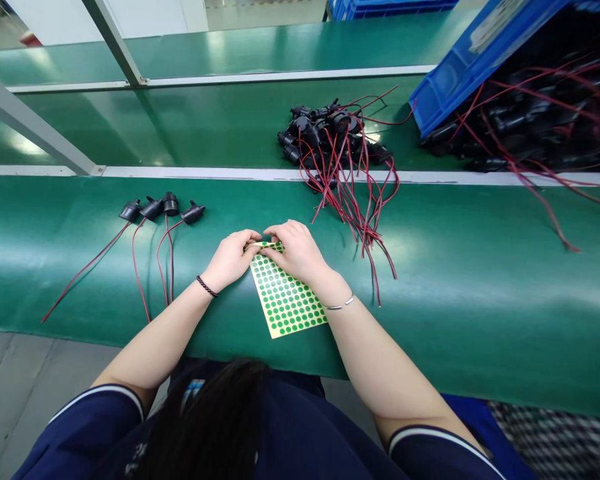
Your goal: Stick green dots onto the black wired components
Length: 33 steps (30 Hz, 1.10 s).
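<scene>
A pale yellow sheet of round green stickers [290, 303] lies slanted on the green table in front of me. Its far edge is raised and bent between my two hands. My left hand [234, 257] pinches the far left corner with thumb and fingers. On the other side, my right hand [300, 252] grips the same edge, its thumb over the sheet. The fingertips of both hands nearly meet. Left of them lie several small black pump-like parts [151, 209] with red wires trailing toward me.
A heap of similar black parts [325, 133] with tangled red wires lies beyond my right hand. A tilted blue crate [460, 73] stands at the far right, with many more parts beside it. Grey metal posts [35, 120] rise at the left from white strips across the table.
</scene>
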Each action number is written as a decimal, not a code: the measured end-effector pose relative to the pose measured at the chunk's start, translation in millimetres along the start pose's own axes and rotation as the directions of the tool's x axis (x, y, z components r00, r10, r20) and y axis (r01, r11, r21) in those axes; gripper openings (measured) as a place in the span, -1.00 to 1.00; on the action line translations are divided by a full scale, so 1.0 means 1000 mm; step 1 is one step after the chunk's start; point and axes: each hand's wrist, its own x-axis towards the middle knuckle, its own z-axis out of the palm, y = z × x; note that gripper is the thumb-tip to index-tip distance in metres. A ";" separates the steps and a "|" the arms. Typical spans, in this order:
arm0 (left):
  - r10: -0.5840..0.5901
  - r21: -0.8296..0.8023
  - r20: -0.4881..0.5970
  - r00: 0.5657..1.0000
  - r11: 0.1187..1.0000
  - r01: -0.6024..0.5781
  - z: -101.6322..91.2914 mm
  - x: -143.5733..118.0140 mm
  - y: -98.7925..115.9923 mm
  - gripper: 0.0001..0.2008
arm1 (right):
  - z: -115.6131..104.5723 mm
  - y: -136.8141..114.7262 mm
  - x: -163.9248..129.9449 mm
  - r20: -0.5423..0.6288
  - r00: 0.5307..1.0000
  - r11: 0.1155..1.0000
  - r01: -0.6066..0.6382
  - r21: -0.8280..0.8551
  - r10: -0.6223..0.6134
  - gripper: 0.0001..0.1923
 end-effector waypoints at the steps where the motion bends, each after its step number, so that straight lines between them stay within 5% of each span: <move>1: -0.003 -0.019 -0.005 1.000 1.000 0.003 -0.001 0.000 -0.001 -0.86 | 0.000 0.000 0.000 -0.009 1.000 1.000 0.020 0.006 -0.020 -0.77; 14: 0.014 0.038 0.040 0.999 0.999 -0.016 -0.003 -0.001 0.001 -0.88 | -0.001 -0.008 -0.001 -0.108 0.993 0.998 0.039 -0.040 -0.043 -0.81; 18: 0.034 0.081 -0.069 0.997 0.996 -0.028 0.000 -0.005 0.004 -0.80 | -0.003 -0.010 -0.001 -0.224 0.974 0.999 0.009 -0.052 -0.020 -0.79; 23: 0.047 -0.072 -0.063 0.997 0.996 -0.051 0.005 -0.007 0.004 -0.76 | -0.005 -0.011 -0.001 -0.230 0.972 0.996 0.030 -0.081 -0.048 -0.80; 27: 0.043 -0.123 -0.106 0.993 0.991 -0.056 0.007 -0.006 0.000 -0.72 | 0.000 -0.008 -0.002 -0.307 0.950 0.996 0.077 0.045 -0.060 -0.87; 33: 0.190 -0.066 -0.169 0.967 0.977 -0.203 0.005 -0.006 -0.001 -0.72 | 0.003 -0.009 -0.001 -0.274 0.942 0.890 -0.053 0.453 0.196 -0.91</move>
